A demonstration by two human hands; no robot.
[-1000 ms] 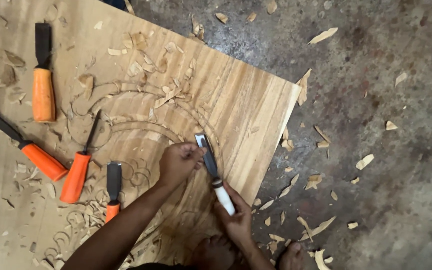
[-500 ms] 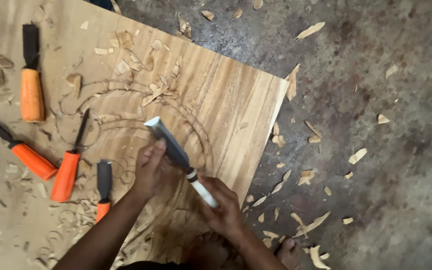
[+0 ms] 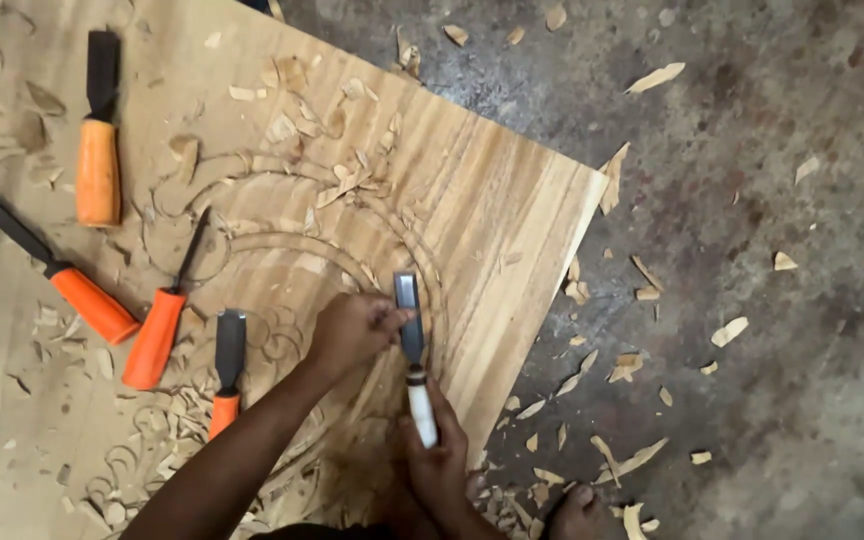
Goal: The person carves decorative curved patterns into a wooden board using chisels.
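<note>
On the wooden panel (image 3: 492, 200), the left hand (image 3: 352, 330) pinches the chisel (image 3: 410, 320) blade, steadying its edge along the carved curve. The right hand (image 3: 437, 460) grips the pale handle to drive it.

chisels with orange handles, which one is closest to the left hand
The short one just beside the left hand; the other three lie farther off.

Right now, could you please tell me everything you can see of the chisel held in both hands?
The chisel has a flat dark metal blade with a paler squared tip and a whitish handle. It points away from the person over the carved curves of the wooden board. The left hand pinches the blade from the side; the right hand wraps the handle from below.
</note>
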